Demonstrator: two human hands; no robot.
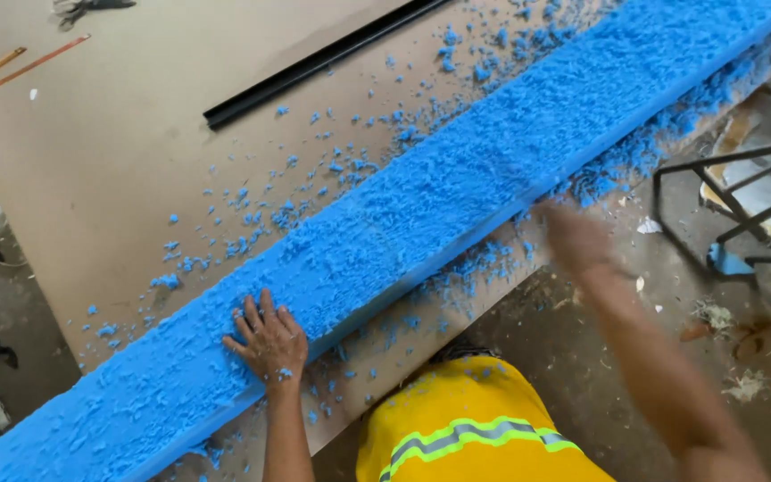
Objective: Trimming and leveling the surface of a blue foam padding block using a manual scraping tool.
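A long blue foam board (457, 178) lies diagonally across a brown table (109, 161), its top rough and covered in blue crumbs. My left hand (267, 342) presses flat on the board's near edge, fingers spread. My right hand (573, 236) is blurred by motion at the board's near edge further right, beside a heap of blue foam crumbs (617, 170). I cannot tell whether it holds anything.
Loose blue crumbs (314, 178) scatter over the table. A black bar (314, 64) lies beyond the board, with an orange pencil (33, 62) and a tool (82, 7) at the far corner. A dark metal frame (742, 205) stands on the littered floor at right.
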